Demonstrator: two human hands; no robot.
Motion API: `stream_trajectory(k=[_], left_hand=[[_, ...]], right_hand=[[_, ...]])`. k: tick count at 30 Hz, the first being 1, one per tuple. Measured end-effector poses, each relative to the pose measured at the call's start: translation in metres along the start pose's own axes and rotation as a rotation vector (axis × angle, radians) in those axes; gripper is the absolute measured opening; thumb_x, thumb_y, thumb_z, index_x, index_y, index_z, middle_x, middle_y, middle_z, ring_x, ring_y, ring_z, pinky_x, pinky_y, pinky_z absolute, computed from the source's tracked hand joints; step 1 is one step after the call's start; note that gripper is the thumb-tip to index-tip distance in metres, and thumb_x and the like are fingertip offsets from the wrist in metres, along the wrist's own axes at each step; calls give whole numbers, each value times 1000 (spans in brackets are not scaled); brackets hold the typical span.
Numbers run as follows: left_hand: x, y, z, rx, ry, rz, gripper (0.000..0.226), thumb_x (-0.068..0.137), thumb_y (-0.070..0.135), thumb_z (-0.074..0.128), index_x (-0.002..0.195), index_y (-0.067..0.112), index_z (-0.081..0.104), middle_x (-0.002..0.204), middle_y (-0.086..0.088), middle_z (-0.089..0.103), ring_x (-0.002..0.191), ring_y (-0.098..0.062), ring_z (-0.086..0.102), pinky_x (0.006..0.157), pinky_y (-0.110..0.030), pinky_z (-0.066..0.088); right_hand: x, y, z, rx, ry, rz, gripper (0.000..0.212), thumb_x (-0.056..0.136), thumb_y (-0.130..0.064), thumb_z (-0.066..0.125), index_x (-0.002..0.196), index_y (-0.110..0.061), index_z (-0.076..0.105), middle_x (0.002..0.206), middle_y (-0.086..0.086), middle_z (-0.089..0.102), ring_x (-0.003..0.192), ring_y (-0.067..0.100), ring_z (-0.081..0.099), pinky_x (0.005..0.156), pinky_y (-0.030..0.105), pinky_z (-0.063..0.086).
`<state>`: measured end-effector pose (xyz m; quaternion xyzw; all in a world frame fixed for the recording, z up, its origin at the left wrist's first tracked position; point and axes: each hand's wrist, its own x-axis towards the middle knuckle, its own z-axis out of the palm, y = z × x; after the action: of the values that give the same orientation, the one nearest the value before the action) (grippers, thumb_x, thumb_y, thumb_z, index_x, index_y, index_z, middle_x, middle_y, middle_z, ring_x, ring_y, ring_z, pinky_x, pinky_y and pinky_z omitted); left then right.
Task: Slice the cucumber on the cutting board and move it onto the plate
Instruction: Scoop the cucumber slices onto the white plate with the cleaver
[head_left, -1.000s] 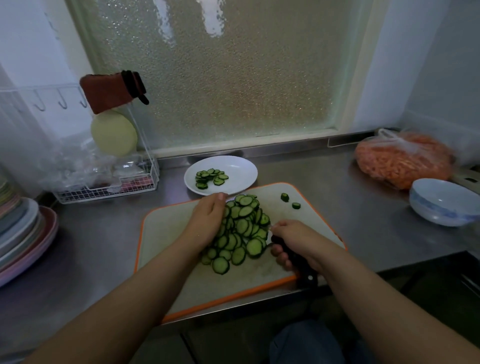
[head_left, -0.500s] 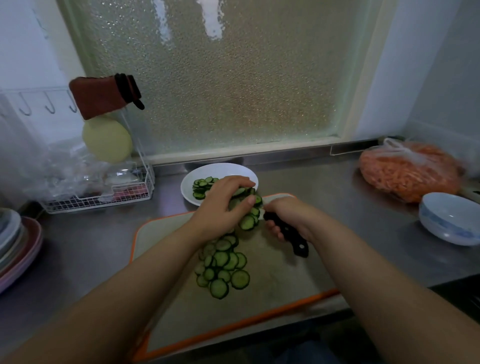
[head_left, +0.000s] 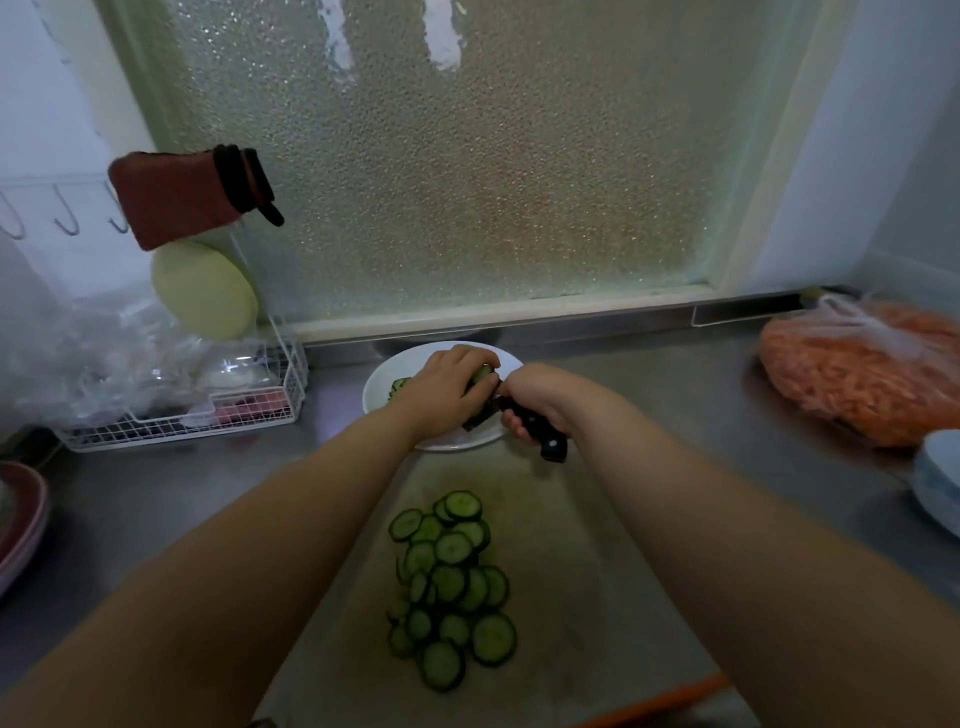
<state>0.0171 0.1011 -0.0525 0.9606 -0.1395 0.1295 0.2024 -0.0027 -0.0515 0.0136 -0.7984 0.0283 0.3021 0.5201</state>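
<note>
Both hands are over the white plate (head_left: 379, 395) at the back of the counter. My left hand (head_left: 447, 395) presses a batch of cucumber slices (head_left: 484, 375) against the knife blade, fingers curled over them. My right hand (head_left: 540, 397) grips the black knife handle (head_left: 545, 436). A few slices (head_left: 399, 385) lie on the plate beside my left hand. A pile of several dark-skinned cucumber slices (head_left: 452, 587) remains on the beige cutting board (head_left: 597, 597) with its orange rim, between my forearms.
A wire rack (head_left: 208, 410) with plastic bags stands at the left, a red cloth (head_left: 171, 200) hanging above it. A bag of shredded carrot (head_left: 857, 374) and a pale bowl (head_left: 940, 483) sit at the right. Stacked plates (head_left: 21, 514) are at the far left edge.
Both hands scooped a batch of slices off the board with the knife and carried it away from me to above the plate. The rest of the pile stayed on the board.
</note>
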Motion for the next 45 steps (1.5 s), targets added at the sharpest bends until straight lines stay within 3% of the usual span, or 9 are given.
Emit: stream_trajectory(k=[7, 18, 22, 26, 30, 33, 36, 41, 45], left_hand=[[2, -22, 6, 62, 22, -127, 24, 95, 40, 35, 112, 28, 48, 119, -2, 50, 102, -27, 48, 88, -43, 41], [-5, -10, 4, 150, 153, -292, 28, 98, 31, 38, 113, 15, 55, 119, -9, 52, 96, -30, 55, 76, -38, 41], [-13, -4, -3, 192, 35, -244, 30, 98, 30, 37, 100, 14, 62, 102, -10, 64, 88, -26, 57, 70, -34, 41], [-49, 8, -15, -51, 187, -153, 23, 95, 22, 48, 107, 14, 66, 109, -4, 65, 100, -22, 58, 82, -30, 42], [-106, 35, -27, -262, 301, -125, 33, 92, 39, 43, 92, 18, 68, 90, 7, 67, 86, -11, 61, 78, -31, 49], [-143, 48, -24, -285, 173, -124, 45, 93, 53, 26, 101, 31, 65, 102, 11, 66, 97, -4, 59, 88, -27, 46], [-163, 53, -16, -311, -16, -36, 39, 99, 44, 21, 119, 37, 54, 122, 11, 57, 111, 3, 49, 101, -13, 33], [-179, 59, -12, -329, -161, -78, 80, 83, 74, 14, 137, 26, 46, 132, 12, 49, 122, -3, 43, 109, -24, 29], [-190, 83, -18, -448, -127, -48, 45, 86, 65, 30, 125, 45, 37, 129, 16, 45, 122, 2, 40, 105, -15, 27]], right_hand=[[6, 7, -9, -28, 28, 29, 38, 100, -21, 34, 64, -12, 40, 53, 3, 38, 23, 10, 32, 34, 9, 31], [-15, -3, -38, -265, 163, -14, 35, 99, -12, 36, 67, -5, 46, 61, 11, 47, 46, 18, 40, 43, 23, 36], [-27, 9, -41, -287, 140, -91, 27, 99, -13, 36, 78, -2, 50, 63, 15, 48, 45, 19, 40, 44, 22, 36], [-57, 46, -47, -222, 160, -244, 32, 101, -30, 37, 82, -8, 49, 64, 12, 48, 46, 19, 41, 47, 25, 37], [-95, 88, -43, -115, 97, -266, 30, 103, -30, 38, 76, -16, 40, 57, 5, 42, 39, 15, 38, 39, 19, 33], [-116, 115, -37, -106, 27, -234, 31, 103, -29, 38, 75, -16, 38, 54, 5, 41, 36, 14, 36, 36, 17, 32], [-127, 135, -28, -124, 37, -203, 30, 103, -27, 38, 75, -16, 38, 55, 6, 42, 36, 15, 36, 36, 17, 32], [-130, 150, -14, -128, 119, -137, 28, 103, -29, 35, 78, -16, 38, 62, 9, 44, 41, 16, 37, 38, 19, 34], [-138, 150, -2, -162, 111, -137, 27, 103, -29, 35, 81, -14, 41, 65, 10, 48, 41, 17, 42, 38, 20, 39]])
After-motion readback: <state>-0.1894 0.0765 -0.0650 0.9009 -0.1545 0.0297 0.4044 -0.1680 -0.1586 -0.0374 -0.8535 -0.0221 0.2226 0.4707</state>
